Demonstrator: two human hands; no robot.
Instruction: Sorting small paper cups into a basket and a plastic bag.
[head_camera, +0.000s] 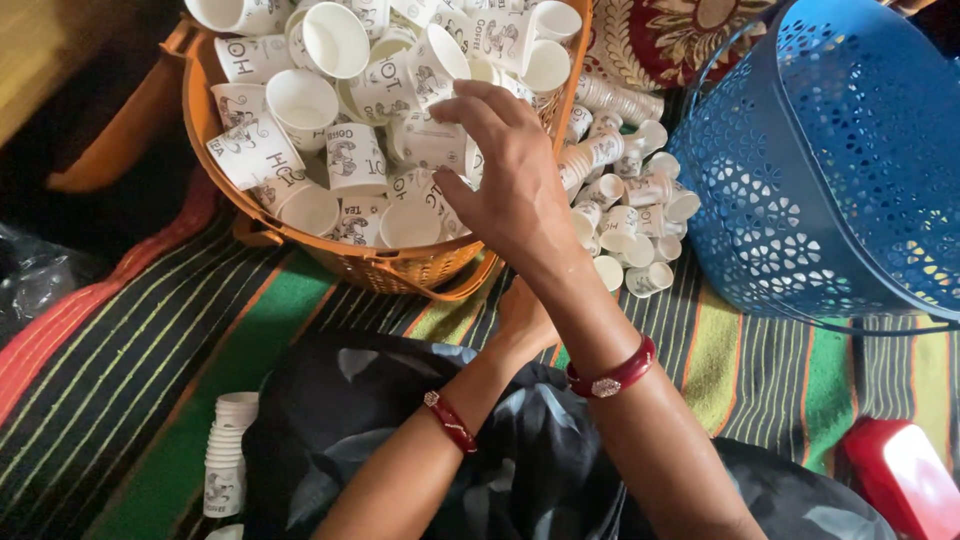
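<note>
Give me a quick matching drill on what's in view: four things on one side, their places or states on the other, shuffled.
Things:
1. orange basket
2. blue basket
3. stack of nested cups
4. right hand

Places or states:
A. tipped on its side, at the right
B. lying on the striped mat, lower left
C. full of loose white paper cups
D. reaching in among the cups

Pairs: 1-C, 2-A, 3-B, 4-D
</note>
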